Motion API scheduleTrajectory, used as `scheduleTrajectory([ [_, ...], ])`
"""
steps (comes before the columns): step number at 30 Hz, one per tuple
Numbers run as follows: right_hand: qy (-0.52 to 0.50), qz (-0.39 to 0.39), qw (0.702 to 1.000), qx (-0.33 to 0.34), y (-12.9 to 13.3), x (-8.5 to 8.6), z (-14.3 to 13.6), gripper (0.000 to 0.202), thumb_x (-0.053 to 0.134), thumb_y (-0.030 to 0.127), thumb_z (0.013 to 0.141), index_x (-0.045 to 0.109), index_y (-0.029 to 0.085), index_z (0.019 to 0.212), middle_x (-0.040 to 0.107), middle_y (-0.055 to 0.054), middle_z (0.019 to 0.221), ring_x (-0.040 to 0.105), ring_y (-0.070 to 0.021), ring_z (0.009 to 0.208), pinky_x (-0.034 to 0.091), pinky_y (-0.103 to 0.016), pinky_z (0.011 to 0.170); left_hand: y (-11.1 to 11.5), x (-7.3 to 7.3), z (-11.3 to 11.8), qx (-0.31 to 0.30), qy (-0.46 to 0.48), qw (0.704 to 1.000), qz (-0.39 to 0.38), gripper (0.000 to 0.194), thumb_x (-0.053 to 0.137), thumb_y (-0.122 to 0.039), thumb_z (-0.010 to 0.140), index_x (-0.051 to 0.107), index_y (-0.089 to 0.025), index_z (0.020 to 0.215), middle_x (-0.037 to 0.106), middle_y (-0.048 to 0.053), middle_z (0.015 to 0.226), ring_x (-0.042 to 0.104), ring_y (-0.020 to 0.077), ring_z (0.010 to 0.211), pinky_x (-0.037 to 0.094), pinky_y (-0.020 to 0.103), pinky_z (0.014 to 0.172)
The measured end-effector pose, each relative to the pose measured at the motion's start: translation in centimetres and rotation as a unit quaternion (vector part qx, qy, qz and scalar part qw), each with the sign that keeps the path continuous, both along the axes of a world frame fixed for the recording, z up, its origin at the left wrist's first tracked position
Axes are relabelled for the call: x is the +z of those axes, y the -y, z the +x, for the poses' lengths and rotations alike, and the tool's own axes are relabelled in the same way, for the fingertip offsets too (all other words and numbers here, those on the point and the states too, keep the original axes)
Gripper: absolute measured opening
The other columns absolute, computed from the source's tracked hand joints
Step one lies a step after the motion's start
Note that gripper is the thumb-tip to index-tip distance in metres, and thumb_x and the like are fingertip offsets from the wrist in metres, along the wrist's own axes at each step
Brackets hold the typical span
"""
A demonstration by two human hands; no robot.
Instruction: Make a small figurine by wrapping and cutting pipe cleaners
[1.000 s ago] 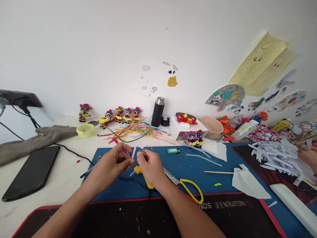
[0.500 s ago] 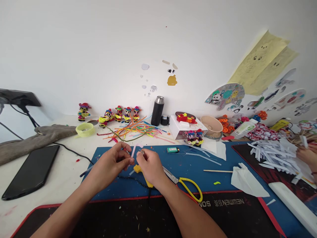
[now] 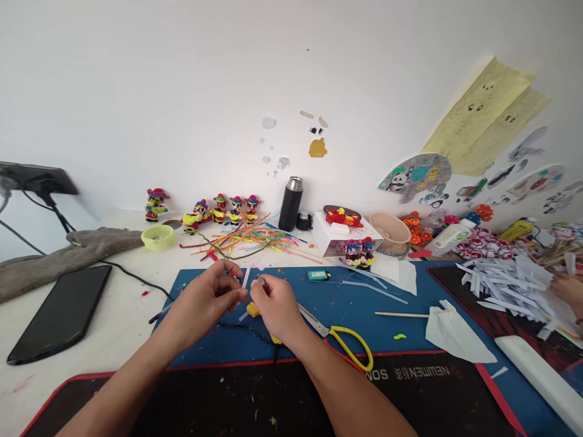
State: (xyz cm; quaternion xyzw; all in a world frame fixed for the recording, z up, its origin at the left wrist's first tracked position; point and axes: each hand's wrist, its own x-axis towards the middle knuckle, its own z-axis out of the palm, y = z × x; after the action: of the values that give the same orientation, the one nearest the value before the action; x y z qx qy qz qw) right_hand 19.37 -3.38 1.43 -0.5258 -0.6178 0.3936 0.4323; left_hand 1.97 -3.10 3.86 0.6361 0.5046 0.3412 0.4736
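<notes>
1. Pale pink and thin, a strip (image 3: 246, 277) stands up between the two hands, over the far part of a blue mat (image 3: 355, 306); its upper end bends to the right.
2. The left hand (image 3: 212, 297) has thumb and forefinger pressed together at the lower end of the strip, seemingly gripping it. Something small and dark shows behind its fingers, too hidden to identify.
3. The right hand (image 3: 277, 303) is curled closed around a small metal-tipped object (image 3: 261, 281), the tip showing above the thumb; the rest is covered by the fingers. The two hands are close but apart.
4. Beneath the right hand lies a yellow tool (image 3: 253, 309), partly hidden. Scissors (image 3: 323, 331) with a yellow and a red handle loop lie just right of that wrist, the blades partly covered.
5. Farther right on the blue mat are a small green case (image 3: 317, 276), clear strips (image 3: 376, 291), a wooden stick (image 3: 401, 315) touching a white tissue (image 3: 458, 334), and a yellow-green scrap (image 3: 399, 337).
6. Nearer the person, a black mat (image 3: 204, 403) with a red edge runs under the forearms.
7. Beyond the hands, fuzzy coloured stems (image 3: 255, 240) lie in a loose heap before a row of small figures (image 3: 219, 209). A black flask (image 3: 290, 207) stands uncapped beside them.
8. At the far right, another person's hand (image 3: 569, 288) is beside a pile of white paper strips (image 3: 510, 288).
</notes>
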Motion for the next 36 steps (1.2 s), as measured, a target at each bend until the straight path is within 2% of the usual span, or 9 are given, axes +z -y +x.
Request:
scheduleTrajectory([
  [4, 0.005, 0.002, 1.0, -0.001, 0.0, -0.11, -0.02, 0.034, 0.055, 0.03, 0.091, 0.041, 0.022, 0.061, 0.041, 0.007, 0.054, 0.039, -0.0103, 0.05, 0.024, -0.026, 0.051, -0.04, -0.19, -0.09, -0.002, 0.001, 1.0, 0.003, 0.038, 0.069, -0.044, 0.082, 0.047, -0.027, 0.108, 0.069, -0.005, 0.069, 0.06, 0.0205, 0.063, 0.044, 0.031, 0.06],
  [23, -0.007, 0.0, 1.0, -0.016, -0.31, -0.69, 0.07, 0.036, 0.053, 0.037, 0.092, 0.04, 0.023, 0.062, 0.04, 0.007, 0.055, 0.036, -0.0109, 0.052, 0.025, -0.028, 0.051, -0.01, -0.09, 0.06, -0.01, -0.002, 1.0, -0.006, 0.039, 0.068, -0.048, 0.082, 0.047, -0.027, 0.108, 0.069, -0.006, 0.069, 0.059, 0.0205, 0.064, 0.044, 0.031, 0.061],
  [36, -0.011, 0.01, 0.999, -0.031, -0.44, -0.26, 0.36, 0.037, 0.052, 0.039, 0.091, 0.035, 0.024, 0.061, 0.037, 0.007, 0.055, 0.032, -0.0112, 0.054, 0.024, -0.029, 0.052, 0.03, -0.13, -0.16, -0.003, 0.009, 1.0, 0.004, 0.041, 0.069, -0.052, 0.083, 0.049, -0.026, 0.109, 0.071, -0.003, 0.069, 0.059, 0.0202, 0.062, 0.045, 0.031, 0.06],
])
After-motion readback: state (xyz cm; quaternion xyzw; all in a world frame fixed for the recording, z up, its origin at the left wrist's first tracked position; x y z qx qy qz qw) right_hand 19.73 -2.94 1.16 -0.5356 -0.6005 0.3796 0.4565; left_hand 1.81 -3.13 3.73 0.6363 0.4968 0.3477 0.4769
